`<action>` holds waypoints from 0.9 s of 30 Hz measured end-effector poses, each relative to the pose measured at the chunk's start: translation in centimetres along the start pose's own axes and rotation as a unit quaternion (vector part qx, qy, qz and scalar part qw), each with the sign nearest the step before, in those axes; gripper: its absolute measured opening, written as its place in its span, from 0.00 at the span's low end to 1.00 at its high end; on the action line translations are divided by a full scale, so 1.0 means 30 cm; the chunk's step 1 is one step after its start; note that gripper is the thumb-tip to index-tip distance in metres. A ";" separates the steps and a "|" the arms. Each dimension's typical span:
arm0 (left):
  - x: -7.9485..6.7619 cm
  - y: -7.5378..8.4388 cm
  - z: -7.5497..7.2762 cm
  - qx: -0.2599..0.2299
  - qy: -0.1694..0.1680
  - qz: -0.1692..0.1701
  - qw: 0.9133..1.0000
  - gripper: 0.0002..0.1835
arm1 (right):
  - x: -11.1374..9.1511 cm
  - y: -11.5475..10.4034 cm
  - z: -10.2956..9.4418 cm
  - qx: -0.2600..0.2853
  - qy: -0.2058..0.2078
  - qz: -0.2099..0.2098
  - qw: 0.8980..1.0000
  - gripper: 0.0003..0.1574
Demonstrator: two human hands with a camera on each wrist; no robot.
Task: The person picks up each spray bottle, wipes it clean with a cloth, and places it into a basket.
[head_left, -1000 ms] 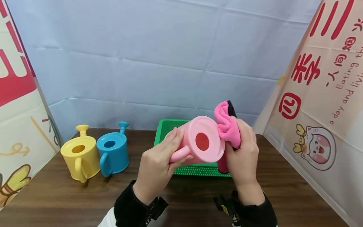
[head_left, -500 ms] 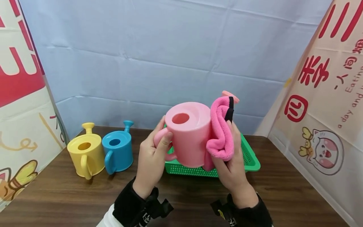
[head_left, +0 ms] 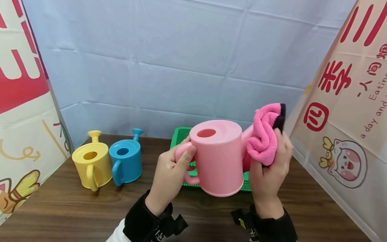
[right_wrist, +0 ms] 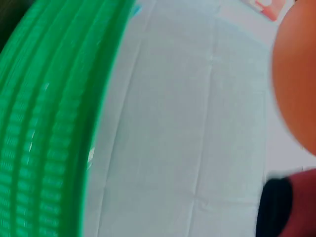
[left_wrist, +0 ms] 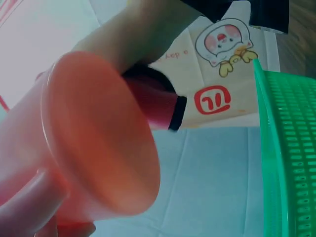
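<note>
A pink watering can (head_left: pixel 220 161) is held up, roughly upright, in front of a green basket. My left hand (head_left: pixel 167 176) grips its handle, thumb on the near side. On the can's right, my right hand (head_left: pixel 270 176) holds a bunched bright-pink cloth (head_left: pixel 264 137) with black edging against the spout, whose outer end is hidden behind it. The left wrist view shows the can's base (left_wrist: pixel 106 136) close up, with part of the cloth (left_wrist: pixel 155 103) beyond. Only slivers of the can (right_wrist: pixel 298 74) and cloth (right_wrist: pixel 303 207) enter the right wrist view.
Behind the can sits the green basket (head_left: pixel 181 132), largely covered by it. A yellow watering can (head_left: pixel 93 168) and a blue watering can (head_left: pixel 128 164) stand side by side at left on the brown table (head_left: pixel 121 208). A pale cloth backdrop (head_left: pixel 181 67) rises behind.
The can has turned from its top tipped toward me to upright, then shifted right and slightly down. My right hand and cloth have moved right, along the spout.
</note>
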State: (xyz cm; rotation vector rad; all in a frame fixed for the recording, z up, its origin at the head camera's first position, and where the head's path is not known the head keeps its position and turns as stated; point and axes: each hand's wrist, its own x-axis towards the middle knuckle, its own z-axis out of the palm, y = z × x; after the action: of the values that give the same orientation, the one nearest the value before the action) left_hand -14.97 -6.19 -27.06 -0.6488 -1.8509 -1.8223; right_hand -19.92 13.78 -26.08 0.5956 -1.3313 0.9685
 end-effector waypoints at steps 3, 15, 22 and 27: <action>0.001 -0.002 -0.008 0.004 0.024 0.015 1.000 0.17 | 0.011 -0.038 0.001 0.084 -0.067 0.000 0.994 0.32; 0.004 0.006 -0.027 0.008 0.039 -0.002 0.999 0.16 | 0.003 -0.084 0.016 0.102 -0.130 0.014 0.986 0.31; 0.002 0.013 -0.003 0.026 -0.006 -0.062 0.998 0.16 | -0.001 -0.048 0.010 -0.034 -0.021 0.042 0.998 0.26; 0.001 0.005 0.005 0.033 0.001 -0.053 0.998 0.17 | 0.011 -0.067 0.003 0.027 -0.073 0.048 0.996 0.29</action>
State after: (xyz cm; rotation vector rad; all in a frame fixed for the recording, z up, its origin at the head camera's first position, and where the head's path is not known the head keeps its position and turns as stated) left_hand -14.90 -6.03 -26.91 -0.5335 -1.9689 -1.8172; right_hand -18.27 12.76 -25.43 0.6584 -1.4780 1.0570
